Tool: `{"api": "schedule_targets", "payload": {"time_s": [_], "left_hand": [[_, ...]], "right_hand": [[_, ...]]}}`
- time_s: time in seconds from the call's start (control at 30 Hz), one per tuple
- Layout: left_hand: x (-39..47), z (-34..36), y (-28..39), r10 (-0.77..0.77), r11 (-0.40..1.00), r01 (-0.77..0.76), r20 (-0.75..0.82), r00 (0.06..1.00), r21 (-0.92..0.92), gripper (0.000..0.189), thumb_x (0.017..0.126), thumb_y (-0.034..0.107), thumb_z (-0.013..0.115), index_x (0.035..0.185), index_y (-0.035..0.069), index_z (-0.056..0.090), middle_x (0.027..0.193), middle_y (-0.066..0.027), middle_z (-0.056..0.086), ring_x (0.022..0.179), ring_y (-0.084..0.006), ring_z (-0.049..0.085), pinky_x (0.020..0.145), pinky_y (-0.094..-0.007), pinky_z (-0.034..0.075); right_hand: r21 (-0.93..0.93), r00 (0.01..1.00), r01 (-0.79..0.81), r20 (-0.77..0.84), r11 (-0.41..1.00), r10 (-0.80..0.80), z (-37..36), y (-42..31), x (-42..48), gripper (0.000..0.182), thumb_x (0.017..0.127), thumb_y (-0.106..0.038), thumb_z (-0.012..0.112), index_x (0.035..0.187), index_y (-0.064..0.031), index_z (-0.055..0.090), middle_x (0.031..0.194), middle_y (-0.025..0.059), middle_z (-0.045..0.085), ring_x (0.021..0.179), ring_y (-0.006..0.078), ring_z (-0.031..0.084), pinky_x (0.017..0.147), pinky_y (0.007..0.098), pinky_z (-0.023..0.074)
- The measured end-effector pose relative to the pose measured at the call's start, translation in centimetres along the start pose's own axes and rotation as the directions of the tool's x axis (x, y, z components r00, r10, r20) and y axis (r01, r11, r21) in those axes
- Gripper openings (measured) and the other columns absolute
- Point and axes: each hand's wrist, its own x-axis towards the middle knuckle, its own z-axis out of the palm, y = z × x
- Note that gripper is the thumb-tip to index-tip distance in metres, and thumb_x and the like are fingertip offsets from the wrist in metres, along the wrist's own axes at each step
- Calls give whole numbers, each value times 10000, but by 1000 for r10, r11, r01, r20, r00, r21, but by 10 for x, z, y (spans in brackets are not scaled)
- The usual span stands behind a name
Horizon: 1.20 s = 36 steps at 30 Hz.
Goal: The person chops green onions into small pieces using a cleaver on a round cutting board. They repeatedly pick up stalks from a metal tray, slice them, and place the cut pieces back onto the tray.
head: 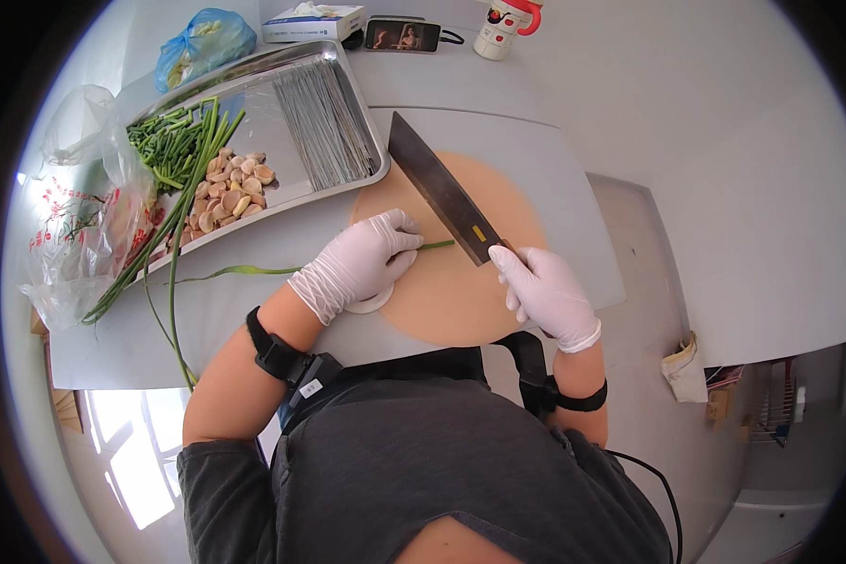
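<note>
My gloved left hand [370, 261] holds a green garlic stem [437, 244] on the round tan cutting board [444, 310]. One end of the stem pokes out past the fingers and its long tail trails left over the table. My gloved right hand [546, 292] grips the handle of a cleaver [440, 190], whose dark blade slants up and left over the board, to the right of the stem's end. A metal tray [303, 197] at the upper left bears cut stem pieces [169, 151], long uncut stems [194, 173], garlic cloves [229, 190] and thin metal skewers [324, 123].
Plastic bags [88, 233] lie left of the tray, and a blue bag [208, 46] stands behind it. Along the back are a tissue box [310, 27], a phone [402, 35] and a cup with a red lid [502, 28]. A white round object [370, 303] lies partly under my left hand.
</note>
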Motion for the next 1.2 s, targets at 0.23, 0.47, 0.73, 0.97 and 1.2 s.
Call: {"api": "schedule_targets", "payload": {"time_s": [0.23,0.47,0.73,0.97,1.2], "left_hand": [[2,-16,14,-111,983,93,110,988,160,283,871,113,630,1117,97,770,949,-120,664,901,-335,653,776,-420,539],[5,0,9,-66,998,66,10,998,6,217,918,156,650,1103,85,739,951,-119,657,908,-339,647,796,-431,533],[11,2,12,-15,998,11,62,998,62,266,927,113,616,1168,25,690,1057,-135,647,998,-358,605,887,-428,507],[16,4,16,-50,996,43,78,996,83,273,914,57,587,1161,30,701,1073,-134,662,1014,-340,610,903,-429,517],[15,8,13,-50,997,48,33,998,57,297,914,37,569,1179,33,703,1099,-135,671,1043,-334,614,928,-420,516]], "right_hand": [[328,991,30,-130,944,14,-9,11,-7,429,979,-464,679,880,-52,614,621,-5,557,471,59,495,455,227,397],[314,978,16,-202,949,51,-24,13,-2,418,978,-428,689,1025,-12,684,625,-4,565,477,59,501,460,233,396],[269,986,-17,-153,963,60,-23,17,5,439,972,-421,692,1023,15,685,631,5,574,485,64,512,465,238,403],[267,987,-14,-151,964,56,-20,12,6,390,980,-408,687,935,-25,637,623,2,578,469,58,503,454,229,385],[227,989,-32,-134,973,63,-21,10,2,428,976,-419,682,997,9,677,639,0,566,499,64,507,480,241,405]]}}
